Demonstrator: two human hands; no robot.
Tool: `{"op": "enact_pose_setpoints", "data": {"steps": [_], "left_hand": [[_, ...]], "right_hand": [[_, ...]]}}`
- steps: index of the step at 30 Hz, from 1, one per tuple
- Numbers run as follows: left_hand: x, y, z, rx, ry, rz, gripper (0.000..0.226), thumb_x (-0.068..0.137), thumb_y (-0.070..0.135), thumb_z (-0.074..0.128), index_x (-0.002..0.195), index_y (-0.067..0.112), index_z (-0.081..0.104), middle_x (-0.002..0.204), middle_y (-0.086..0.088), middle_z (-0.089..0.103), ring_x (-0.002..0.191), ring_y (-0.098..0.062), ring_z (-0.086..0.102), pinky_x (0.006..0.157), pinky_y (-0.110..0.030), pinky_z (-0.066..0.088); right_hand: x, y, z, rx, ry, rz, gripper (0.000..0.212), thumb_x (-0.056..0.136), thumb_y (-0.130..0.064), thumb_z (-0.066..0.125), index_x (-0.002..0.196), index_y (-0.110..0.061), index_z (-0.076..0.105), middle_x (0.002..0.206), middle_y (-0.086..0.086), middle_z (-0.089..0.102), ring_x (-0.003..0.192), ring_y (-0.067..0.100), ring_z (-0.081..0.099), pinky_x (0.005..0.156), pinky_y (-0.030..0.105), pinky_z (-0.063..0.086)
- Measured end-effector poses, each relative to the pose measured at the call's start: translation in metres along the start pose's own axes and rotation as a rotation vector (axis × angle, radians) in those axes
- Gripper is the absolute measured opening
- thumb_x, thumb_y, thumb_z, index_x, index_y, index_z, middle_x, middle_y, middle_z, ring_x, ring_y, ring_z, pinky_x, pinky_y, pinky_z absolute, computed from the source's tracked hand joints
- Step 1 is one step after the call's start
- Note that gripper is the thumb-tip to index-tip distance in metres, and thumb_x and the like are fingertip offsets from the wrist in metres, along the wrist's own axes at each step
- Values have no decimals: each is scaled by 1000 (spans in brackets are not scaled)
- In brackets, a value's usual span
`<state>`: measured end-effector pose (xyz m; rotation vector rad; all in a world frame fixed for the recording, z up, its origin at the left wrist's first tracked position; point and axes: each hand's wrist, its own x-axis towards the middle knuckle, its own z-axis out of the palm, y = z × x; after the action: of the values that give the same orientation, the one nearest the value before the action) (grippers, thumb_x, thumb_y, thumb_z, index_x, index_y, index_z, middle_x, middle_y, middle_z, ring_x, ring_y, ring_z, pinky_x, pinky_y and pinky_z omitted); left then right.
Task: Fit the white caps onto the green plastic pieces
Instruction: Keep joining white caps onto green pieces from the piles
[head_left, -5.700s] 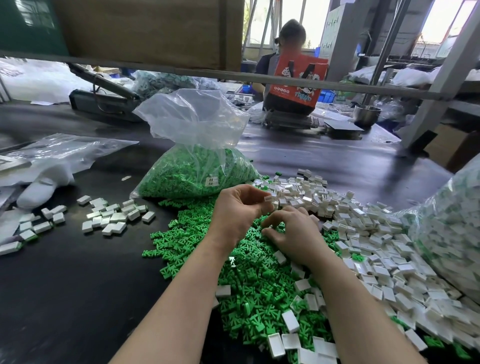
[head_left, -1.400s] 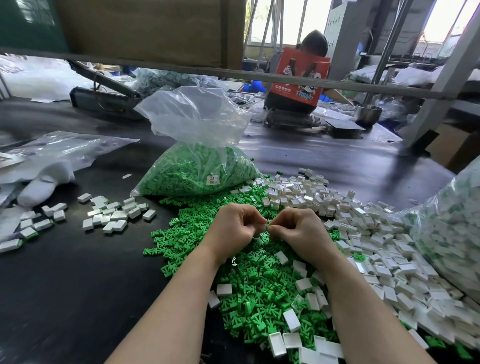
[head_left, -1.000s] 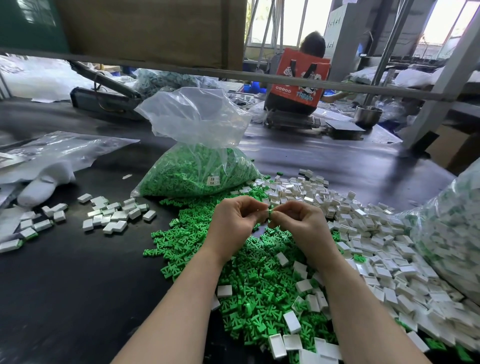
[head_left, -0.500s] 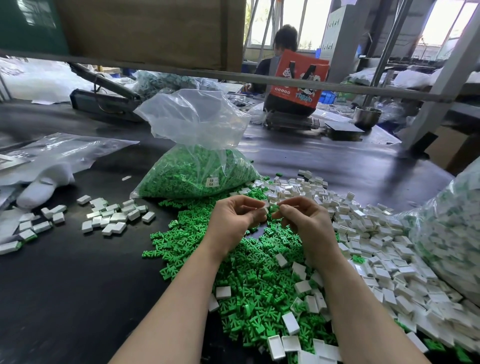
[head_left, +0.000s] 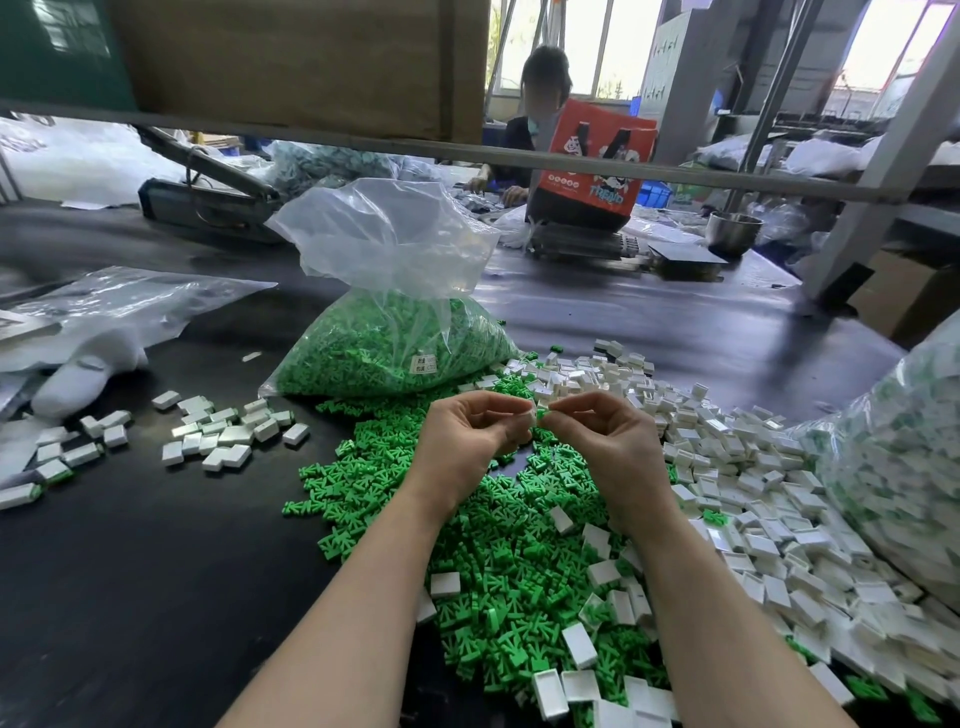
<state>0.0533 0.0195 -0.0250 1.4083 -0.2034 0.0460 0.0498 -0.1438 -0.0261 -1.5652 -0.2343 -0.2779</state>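
Observation:
Both hands are raised above a heap of loose green plastic pieces (head_left: 498, 566) on the black table. My left hand (head_left: 470, 441) pinches a small white cap (head_left: 528, 419) at its fingertips. My right hand (head_left: 608, 447) pinches a green piece (head_left: 542, 414) right against that cap; the two parts touch between the fingertips. A wide pile of loose white caps (head_left: 737, 467) spreads to the right of the green heap. A cluster of capped white pieces (head_left: 228, 434) lies on the table at the left.
An open clear bag of green pieces (head_left: 395, 343) stands just behind my hands. A big bag of finished pieces (head_left: 904, 457) fills the right edge. Flat plastic bags and a white glove (head_left: 83, 374) lie far left. Another person works across the table behind a red bag (head_left: 597, 161).
My hands picked parts from the heap, rose a little and drew slightly apart. The cap and green piece now meet at my fingertips. The person opposite has shifted position.

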Motion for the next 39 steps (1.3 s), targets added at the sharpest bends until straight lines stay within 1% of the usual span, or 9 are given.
{"op": "enact_pose_setpoints", "data": {"steps": [10,15,17,19,22,26,30,35,39], "left_hand": [[1,0,1,52,17,26,16,82,-2,73,88,12,75,82,-7,76,76,-20,74,68,-21,57],[0,0,-2,127,-11,74,16,81,0,74,93,10,74,80,-3,76,74,-13,73,68,-19,55],[0,1,-2,175,-26,91,14,81,1,75,94,7,73,79,-1,75,73,-11,72,68,-18,54],[-1,2,-2,190,-35,100,14,81,0,75,93,6,73,76,2,75,71,-9,71,67,-17,54],[0,2,-4,202,-39,103,14,81,-2,74,90,9,74,76,2,75,70,-9,71,67,-18,54],[0,-2,-7,222,-31,80,14,83,-3,71,88,10,74,75,-2,76,71,-15,73,68,-21,57],[1,-7,-8,281,-48,66,15,85,-2,70,87,12,74,75,-5,75,72,-21,73,70,-28,60],[0,-10,-10,324,-84,56,11,85,-3,69,89,7,72,77,-9,75,71,-21,73,69,-27,59],[0,-9,-10,374,-107,80,13,85,-5,69,86,8,72,77,-10,74,71,-22,73,70,-28,60]], "right_hand": [[0,1,1,-17,-9,-23,10,78,-4,77,85,-12,73,85,5,76,83,21,73,76,23,57],[1,3,0,-76,-47,-12,10,78,-9,78,85,-13,73,84,6,75,83,23,72,79,29,58],[1,3,-1,-73,-47,8,12,78,-12,78,89,-13,73,86,5,76,84,21,73,78,28,58],[1,3,-2,-84,-49,34,13,78,-17,78,91,-16,73,87,2,76,84,16,73,74,22,57],[1,3,-3,-156,-91,54,5,82,-16,76,86,-19,74,83,1,76,80,13,72,71,18,54],[1,4,-2,-227,-136,61,2,85,-12,74,86,-11,74,80,5,75,79,19,72,75,23,57],[-1,3,-4,-271,-173,63,1,84,-11,75,83,-12,74,79,4,75,78,21,71,76,27,58],[-2,1,-5,-349,-191,66,3,83,-13,77,81,-11,75,76,3,75,74,20,71,73,29,57],[-3,-1,-6,-404,-204,71,6,83,-14,77,79,-10,75,74,4,74,75,24,70,75,36,57]]}}
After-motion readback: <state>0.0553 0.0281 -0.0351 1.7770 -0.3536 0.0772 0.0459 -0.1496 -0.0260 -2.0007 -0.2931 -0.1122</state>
